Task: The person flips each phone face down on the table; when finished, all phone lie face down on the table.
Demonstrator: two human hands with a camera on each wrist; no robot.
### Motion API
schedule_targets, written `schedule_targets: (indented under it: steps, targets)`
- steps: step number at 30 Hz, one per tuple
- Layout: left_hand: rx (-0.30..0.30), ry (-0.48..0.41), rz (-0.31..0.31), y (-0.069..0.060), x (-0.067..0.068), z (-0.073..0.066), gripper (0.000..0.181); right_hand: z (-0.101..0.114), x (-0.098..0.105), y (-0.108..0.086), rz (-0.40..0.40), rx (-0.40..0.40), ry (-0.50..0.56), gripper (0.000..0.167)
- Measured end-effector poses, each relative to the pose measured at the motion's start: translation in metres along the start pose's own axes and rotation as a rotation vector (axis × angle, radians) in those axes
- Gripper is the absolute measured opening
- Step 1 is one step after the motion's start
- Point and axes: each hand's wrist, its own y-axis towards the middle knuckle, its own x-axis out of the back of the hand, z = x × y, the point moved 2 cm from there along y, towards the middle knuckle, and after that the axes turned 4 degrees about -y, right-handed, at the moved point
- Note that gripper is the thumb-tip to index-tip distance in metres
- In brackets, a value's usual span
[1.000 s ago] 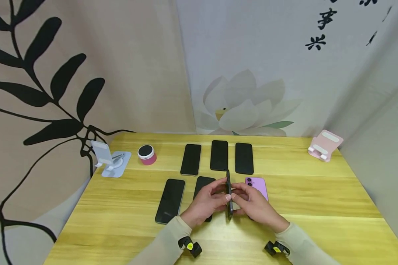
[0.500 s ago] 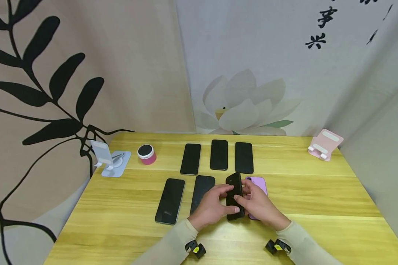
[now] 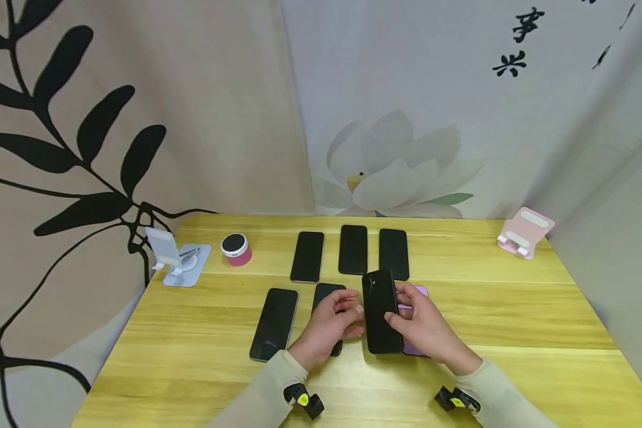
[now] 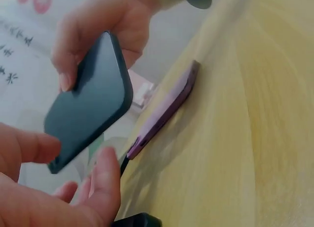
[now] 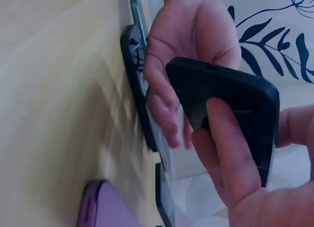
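Observation:
A black phone is lifted above the table, its dark back with a camera area toward the head view. My right hand grips it along the right edge, thumb on the near face and fingers behind. Close to the phone's left edge is my left hand, its fingers loosely bent and holding nothing. In the right wrist view the left hand shows apart from the held phone. Beneath the right hand lies a purple phone, partly covered. Another black phone is partly hidden under the left hand.
A dark phone lies left of the hands. Three more form a back row: left phone, middle phone, right phone. Around them stand a white phone stand, a pink-and-white round object and a pink stand.
The held phone has turned from edge-on to show its broad back and shifted slightly right. My left hand has let go of it and drawn back left; the right hand keeps hold.

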Motion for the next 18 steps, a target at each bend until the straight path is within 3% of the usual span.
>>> schedule_targets:
  steps: [2, 5, 18]
  targets:
    - [0.04, -0.033, 0.029, 0.0, 0.0, 0.0, 0.043, 0.003, -0.002, -0.002, 0.002, 0.016, -0.005, 0.053]
    - [0.052, -0.035, 0.051, -0.001, 0.001, 0.001, 0.036, 0.004, -0.005, -0.002, 0.005, 0.032, -0.018, 0.054]
    - [0.002, 0.023, -0.011, 0.001, 0.004, 0.002, 0.033, -0.009, -0.001, 0.001, -0.023, -0.01, -0.077, 0.05]
